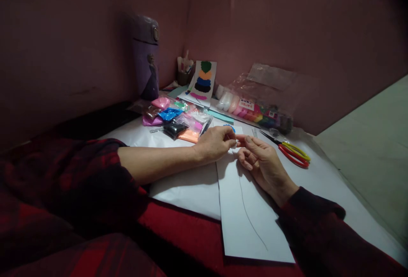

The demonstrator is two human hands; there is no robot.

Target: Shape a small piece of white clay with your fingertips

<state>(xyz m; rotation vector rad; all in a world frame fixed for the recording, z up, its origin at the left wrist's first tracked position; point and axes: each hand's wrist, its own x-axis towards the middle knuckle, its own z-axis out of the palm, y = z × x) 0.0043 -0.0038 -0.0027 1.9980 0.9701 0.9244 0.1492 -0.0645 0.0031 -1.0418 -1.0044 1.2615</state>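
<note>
A small white piece (234, 144), perhaps soft clay, is pinched between the thumb and fingers of my left hand (215, 143). The fingertips of my right hand (263, 158) meet it from the other side, thumb and forefinger pressed together and the other fingers curled. Fingers cover much of the piece, so its shape cannot be made out. Under both hands lies a long white paper strip (248, 226) with a thin curved line (245, 204) running down it. A blue patch (229, 129) shows on the paper just beyond my left fingers.
Colored clay packets (172, 117) lie left of the hands. Scissors (293, 153) with red and yellow handles rest at the right. Behind are a bag of clay tubs (255, 109), a painted card (203, 81), a cup of tools (184, 70) and a purple bottle (145, 60).
</note>
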